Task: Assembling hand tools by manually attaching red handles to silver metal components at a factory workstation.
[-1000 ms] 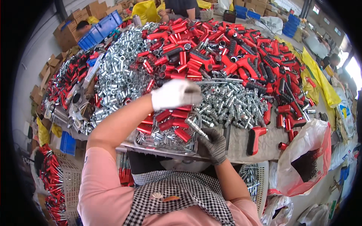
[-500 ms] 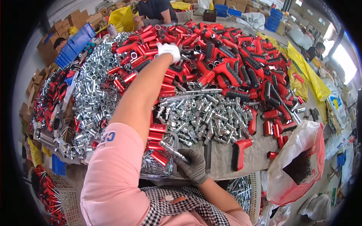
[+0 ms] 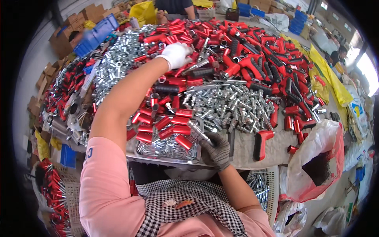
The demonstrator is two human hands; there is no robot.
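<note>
My left hand [image 3: 176, 55], in a white glove, reaches into the heap of red parts [image 3: 213, 37]. Its fingers curl down among red tubes; what they grip, if anything, is hidden. Beside the fingertips lies a silver metal shaft [image 3: 197, 66]. Near the front edge, my right hand [image 3: 215, 151], in a dark grey glove, is closed around the lower end of a silver metal rod [image 3: 198, 130]. The rod slants up to the left, over the rim of a clear tray [image 3: 194, 161]. In that tray, short red tubes [image 3: 162, 132] lie above thin metal pins [image 3: 166, 151].
Silver fittings [image 3: 229, 104] are heaped in the middle, silver sockets [image 3: 118, 59] at left. A red-and-black pistol-shaped handle [image 3: 261, 144] lies at the front. An open white-and-red sack [image 3: 294, 170] stands at right, a blue crate [image 3: 96, 35] far left. Other people sit beyond the table.
My left hand has drawn nearer and leftward over the red parts. My right hand stays by the tray with the rod. The view has shifted, showing more of the tray and red tubes.
</note>
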